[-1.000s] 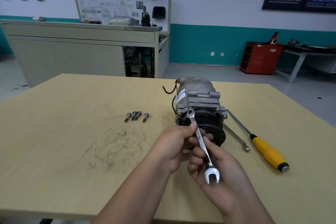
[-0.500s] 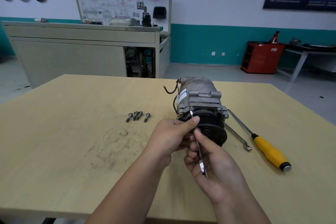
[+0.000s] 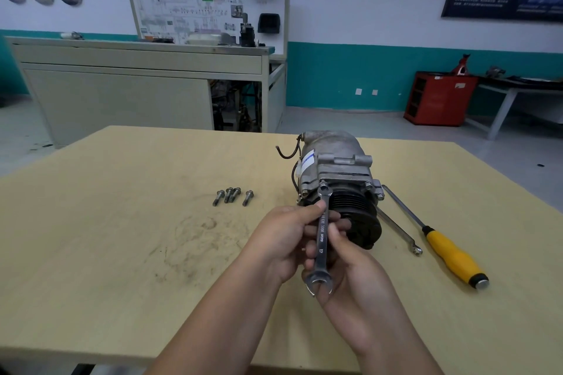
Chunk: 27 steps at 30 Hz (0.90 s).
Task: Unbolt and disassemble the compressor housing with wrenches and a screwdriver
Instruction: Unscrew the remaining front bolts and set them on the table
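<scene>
Fingers (image 3: 316,209) around the wrench (image 3: 321,242) shaft

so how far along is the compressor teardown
Done: four bolts lie loose on the table. In hand: the left hand and right hand hold a wrench with its ring end on a front bolt of the compressor. Left: that bolt, another bolt to its right, then separating the housing, which looks still assembled; the screwdriver lies unused.

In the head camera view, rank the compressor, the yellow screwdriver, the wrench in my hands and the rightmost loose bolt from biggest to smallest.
1. compressor
2. yellow screwdriver
3. wrench, nearer the camera yet shorter-looking than the screwdriver
4. bolt
</scene>
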### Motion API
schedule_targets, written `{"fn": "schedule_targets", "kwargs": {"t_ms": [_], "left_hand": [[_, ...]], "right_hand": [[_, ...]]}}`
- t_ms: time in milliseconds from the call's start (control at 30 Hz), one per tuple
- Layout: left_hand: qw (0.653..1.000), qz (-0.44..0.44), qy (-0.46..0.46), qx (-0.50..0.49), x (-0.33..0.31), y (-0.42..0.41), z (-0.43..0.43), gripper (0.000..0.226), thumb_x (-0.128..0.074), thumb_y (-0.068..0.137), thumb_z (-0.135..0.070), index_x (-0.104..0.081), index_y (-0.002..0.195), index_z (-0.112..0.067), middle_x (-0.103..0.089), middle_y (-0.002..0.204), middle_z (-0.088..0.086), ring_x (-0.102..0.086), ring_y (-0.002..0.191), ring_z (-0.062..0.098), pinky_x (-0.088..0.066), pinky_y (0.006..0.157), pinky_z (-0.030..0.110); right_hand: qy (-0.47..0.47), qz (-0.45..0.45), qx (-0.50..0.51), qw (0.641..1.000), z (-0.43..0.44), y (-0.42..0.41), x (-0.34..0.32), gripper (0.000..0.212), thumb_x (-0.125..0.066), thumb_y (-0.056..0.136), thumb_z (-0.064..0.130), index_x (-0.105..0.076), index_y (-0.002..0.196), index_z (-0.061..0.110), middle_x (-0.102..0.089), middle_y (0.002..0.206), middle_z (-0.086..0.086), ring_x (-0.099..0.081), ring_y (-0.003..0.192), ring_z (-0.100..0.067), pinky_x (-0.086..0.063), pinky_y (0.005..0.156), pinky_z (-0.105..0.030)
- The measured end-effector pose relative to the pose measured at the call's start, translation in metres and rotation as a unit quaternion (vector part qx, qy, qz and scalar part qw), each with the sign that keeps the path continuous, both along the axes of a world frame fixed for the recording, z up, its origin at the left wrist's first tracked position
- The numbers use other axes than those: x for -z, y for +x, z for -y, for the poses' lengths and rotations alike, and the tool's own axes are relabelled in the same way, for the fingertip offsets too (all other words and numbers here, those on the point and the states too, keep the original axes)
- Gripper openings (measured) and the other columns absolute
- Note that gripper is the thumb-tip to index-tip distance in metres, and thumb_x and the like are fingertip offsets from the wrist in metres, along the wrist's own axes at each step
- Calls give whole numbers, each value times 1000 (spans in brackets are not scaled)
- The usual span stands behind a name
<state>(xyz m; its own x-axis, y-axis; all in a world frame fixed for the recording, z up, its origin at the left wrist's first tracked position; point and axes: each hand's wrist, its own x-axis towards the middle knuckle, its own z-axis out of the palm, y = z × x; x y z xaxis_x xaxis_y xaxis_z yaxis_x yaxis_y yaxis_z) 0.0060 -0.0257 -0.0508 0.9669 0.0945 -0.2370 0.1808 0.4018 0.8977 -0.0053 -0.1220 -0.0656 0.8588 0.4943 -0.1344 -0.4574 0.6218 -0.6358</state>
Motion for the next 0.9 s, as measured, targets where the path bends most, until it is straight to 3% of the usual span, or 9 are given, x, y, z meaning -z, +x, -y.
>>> {"fn": "schedule_targets", "kwargs": {"t_ms": [67,200,233,300,400,567,667,767,900], "left_hand": [[1000,-26,-15,10,2,2,-1,43,-51,95,-24,-72,62,-6,-74,82,14,-46,96,31,-27,56,26],[998,-55,-8,16,4,-3,-2,30,-50,95,-29,-61,74,-10,-74,83,9,-48,42,15,-23,36,13],[999,-45,8,14,5,-4,-2,31,-51,95,-31,-60,74,-11,-74,80,10,-49,47,17,-24,36,12],[998,-9,69,-2,8,-4,-2,33,-53,94,-33,-63,71,-11,-74,76,10,-52,68,24,-36,43,17],[989,46,137,-35,10,-6,-1,29,-62,88,-30,-68,66,-11,-73,76,8,-55,56,14,-48,63,26],[990,66,117,-35,7,-4,4,26,-61,90,-19,-67,70,-3,-69,76,16,-57,64,20,-52,56,19],[996,44,77,-4,5,-4,5,30,-56,93,-18,-68,67,-10,-61,83,20,-45,38,8,-44,45,15],[999,18,1,27,4,-2,6,24,-51,95,-18,-62,77,-6,-64,66,7,-41,31,7,-37,37,14],[998,-7,-23,66,4,-3,6,24,-46,97,-25,-60,92,-6,-64,50,0,-46,30,11,-36,37,11]], "right_hand": [[18,2,-7,1000,-3,0,4,27,-54,77,20,-74,61,11,-56,54,-5,-54,44,-10,-46,42,-20],[-9,-18,4,1000,-9,0,12,22,-58,74,24,-68,61,9,-51,53,-3,-48,43,-8,-43,40,-18],[-17,-23,10,1000,-9,0,14,20,-58,74,24,-66,63,9,-50,53,-2,-47,42,-8,-42,39,-17],[-29,-37,28,999,-8,0,15,17,-60,75,21,-66,66,8,-48,51,-2,-45,40,-7,-39,37,-17],[-77,-39,62,994,-3,2,15,21,-60,83,16,-67,65,8,-50,49,-2,-45,36,-6,-38,35,-17],[-122,-10,68,990,9,7,5,28,-61,85,14,-67,58,11,-53,49,-2,-44,36,-5,-36,34,-16],[-104,-30,7,994,17,8,0,35,-55,90,19,-73,62,6,-57,53,-6,-46,38,-9,-39,36,-18],[-65,-52,-41,996,21,8,-1,31,-51,89,23,-69,79,1,-54,55,-6,-46,41,-11,-40,37,-20],[-23,-55,-26,998,15,8,-4,20,-56,75,20,-66,65,7,-47,48,-2,-43,37,-8,-38,36,-18]]}}
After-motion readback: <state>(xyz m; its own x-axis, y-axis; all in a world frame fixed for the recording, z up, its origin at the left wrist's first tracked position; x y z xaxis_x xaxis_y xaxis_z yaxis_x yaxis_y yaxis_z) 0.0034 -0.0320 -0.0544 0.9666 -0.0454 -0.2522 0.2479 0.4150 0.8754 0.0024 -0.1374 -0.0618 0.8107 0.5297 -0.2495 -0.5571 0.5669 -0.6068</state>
